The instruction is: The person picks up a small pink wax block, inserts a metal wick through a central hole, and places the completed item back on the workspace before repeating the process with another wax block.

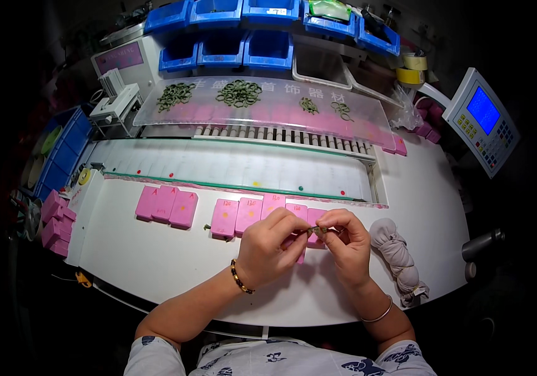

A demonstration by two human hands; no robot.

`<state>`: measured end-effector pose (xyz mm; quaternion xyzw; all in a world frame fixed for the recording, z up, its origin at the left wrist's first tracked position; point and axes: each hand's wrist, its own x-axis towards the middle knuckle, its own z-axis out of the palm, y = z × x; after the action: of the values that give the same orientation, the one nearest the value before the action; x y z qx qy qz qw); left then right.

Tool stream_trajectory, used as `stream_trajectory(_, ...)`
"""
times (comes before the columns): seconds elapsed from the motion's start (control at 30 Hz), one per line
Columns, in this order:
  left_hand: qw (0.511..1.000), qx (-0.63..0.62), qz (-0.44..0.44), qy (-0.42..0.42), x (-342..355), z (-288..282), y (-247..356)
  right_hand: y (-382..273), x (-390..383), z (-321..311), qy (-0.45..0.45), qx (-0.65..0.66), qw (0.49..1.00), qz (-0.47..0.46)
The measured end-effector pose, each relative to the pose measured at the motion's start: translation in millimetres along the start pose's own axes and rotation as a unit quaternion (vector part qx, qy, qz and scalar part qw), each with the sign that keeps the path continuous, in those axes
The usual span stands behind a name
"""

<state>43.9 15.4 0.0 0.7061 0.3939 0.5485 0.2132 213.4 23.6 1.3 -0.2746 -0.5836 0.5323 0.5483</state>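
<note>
Greenish-brown small piece [316,231] is up between the two hands, above the near side of the tabletop [174,263], right of middle; exact shape too small to make out. Left hand [273,245]: thumb and index pinched shut on its left end, other fingers curled in. Right hand [347,245]: same pinch at the right end, thumb and index closed, palm turned inward. Both hands share the one piece.

Directly behind and under the hands: row of pink blocks [224,217] with orange-red markings, several partly covered by the fingers. Dark green bit [207,227] sticks out at the left end of that row. Left of it, apart, three more pink blocks [183,210] side by side, touching.

Right of the right hand: grey cloth bundle [394,250], twisted, lying on the tabletop. Beyond the blocks, long white strip [237,166] with green edging. Past that, translucent sheet [206,117] carrying four clusters of green rings [239,94], the two left ones larger. Blue bins [268,50] in two tiers at the back. Keypad panel [483,122] with lit blue screen, far right.
</note>
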Motion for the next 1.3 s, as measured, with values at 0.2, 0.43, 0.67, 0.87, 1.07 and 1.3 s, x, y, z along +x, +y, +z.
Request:
stream_trajectory(0.2, 1.0, -0.006, -0.008, 0.002, -0.3, 0.4, -0.3, -0.6, -0.1, 0.7, 0.009, 0.004, 1.0, 0.016)
stream_trajectory(0.43, 1.0, 0.0, 0.0, 0.0, 0.6, -1.0, 1.3, 1.8, -0.8, -0.9, 0.007, -0.004, 1.0, 0.008)
stream_trajectory(0.67, 1.0, 0.007, 0.016, -0.012, 0.7, -3.5, -0.2, 2.2, -1.1, 1.3, 0.003, -0.012, 1.0, -0.017)
stream_trajectory(0.87, 1.0, 0.009, 0.018, 0.007, 1.3, -0.4, 1.0, 2.1, -1.6, 0.0, 0.002, -0.021, 0.999, -0.034)
stream_trajectory(1.07, 1.0, -0.003, 0.003, 0.01, 1.5, -0.5, 0.9, 0.4, -0.6, 0.9, 0.01, -0.034, 0.999, -0.019)
stream_trajectory(1.3, 1.0, -0.006, -0.002, 0.005, 2.5, -1.6, 2.9, -1.2, -0.1, 1.3, 0.017, -0.03, 0.999, -0.004)
